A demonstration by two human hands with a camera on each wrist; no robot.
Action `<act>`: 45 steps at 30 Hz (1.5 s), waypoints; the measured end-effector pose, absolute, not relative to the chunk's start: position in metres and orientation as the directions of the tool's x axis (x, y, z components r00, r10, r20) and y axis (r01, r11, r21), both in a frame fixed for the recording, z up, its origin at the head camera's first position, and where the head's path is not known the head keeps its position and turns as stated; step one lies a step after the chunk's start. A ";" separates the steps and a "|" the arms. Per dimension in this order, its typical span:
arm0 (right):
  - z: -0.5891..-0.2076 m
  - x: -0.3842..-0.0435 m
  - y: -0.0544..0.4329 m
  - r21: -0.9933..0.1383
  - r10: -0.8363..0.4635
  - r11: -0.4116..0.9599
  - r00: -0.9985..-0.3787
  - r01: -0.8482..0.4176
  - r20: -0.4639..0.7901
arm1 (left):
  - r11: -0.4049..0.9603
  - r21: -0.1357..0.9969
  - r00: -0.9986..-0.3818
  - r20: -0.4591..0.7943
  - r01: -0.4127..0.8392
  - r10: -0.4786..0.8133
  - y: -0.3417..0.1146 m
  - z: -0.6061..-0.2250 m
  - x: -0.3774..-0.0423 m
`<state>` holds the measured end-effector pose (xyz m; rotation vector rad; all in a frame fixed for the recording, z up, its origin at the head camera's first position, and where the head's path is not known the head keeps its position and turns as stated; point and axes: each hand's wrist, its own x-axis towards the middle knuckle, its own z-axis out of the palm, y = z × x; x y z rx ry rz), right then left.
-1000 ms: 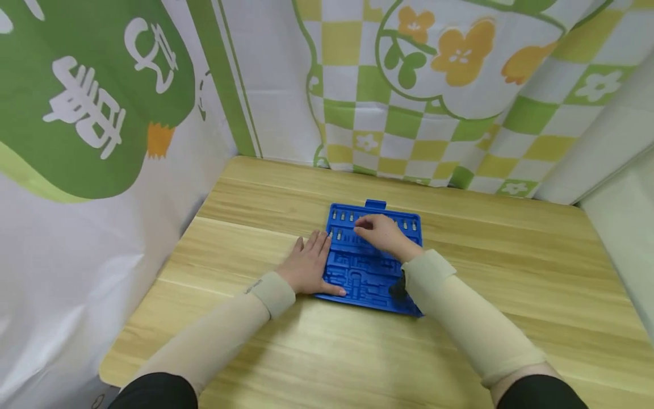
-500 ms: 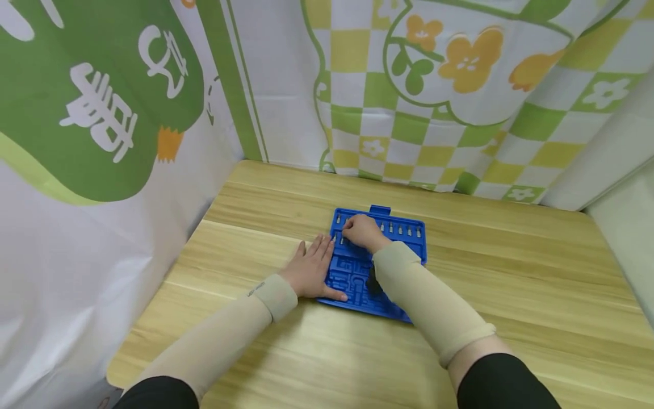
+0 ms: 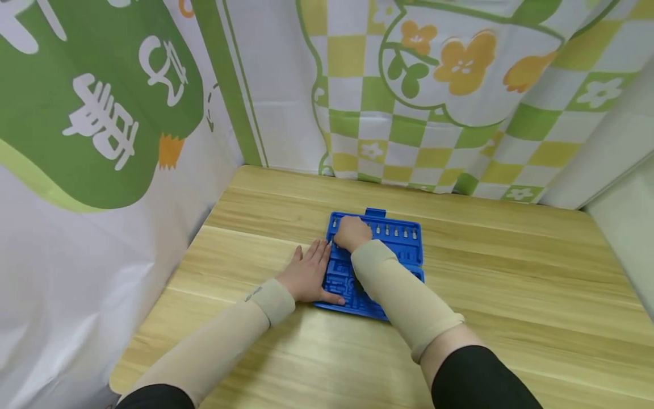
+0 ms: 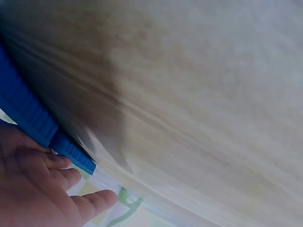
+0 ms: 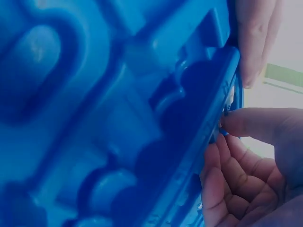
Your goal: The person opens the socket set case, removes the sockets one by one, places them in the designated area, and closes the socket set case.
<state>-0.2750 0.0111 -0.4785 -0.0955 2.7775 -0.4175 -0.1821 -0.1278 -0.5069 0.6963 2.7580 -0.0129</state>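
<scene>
An open blue plastic bit case (image 3: pixel 409 253) lies on the table, with small metal screwdriver bits (image 3: pixel 395 232) standing in a row along its far half. My left hand (image 3: pixel 305 275) rests with spread fingers along the case's left edge, the thumb over its near left corner. Over the far left part of the case, my right hand (image 3: pixel 352 233) pinches a small metal bit (image 5: pixel 221 123) between thumb and fingers. In the head view the back of that hand hides the bit. The right wrist view shows the moulded recesses (image 5: pixel 118 113) of the case's near half up close.
The wooden table (image 3: pixel 511 284) extends around the case. A printed cloth (image 3: pixel 398 130) hangs behind its far edge, and another white and green cloth (image 3: pixel 168 238) hangs along the left side.
My right hand has moved left across the case, from the middle of the bit rows to the far left part, and its fingers have come down. The left hand stays in place.
</scene>
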 end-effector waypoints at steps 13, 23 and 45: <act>-0.480 -0.270 0.020 -0.484 -0.108 0.873 -0.947 0.054 -0.301 | 0.881 0.066 -0.839 -0.280 0.469 0.467 -0.131 -0.512 -0.186; -0.480 -0.267 0.034 -0.679 -0.212 0.734 -0.944 0.016 -0.252 | 0.883 0.102 -0.843 -0.267 0.458 0.468 -0.132 -0.513 -0.185; -0.492 -0.260 0.044 -0.843 -0.199 0.516 -0.936 0.150 -0.289 | 0.872 0.105 -0.826 -0.283 0.478 0.487 -0.136 -0.507 -0.185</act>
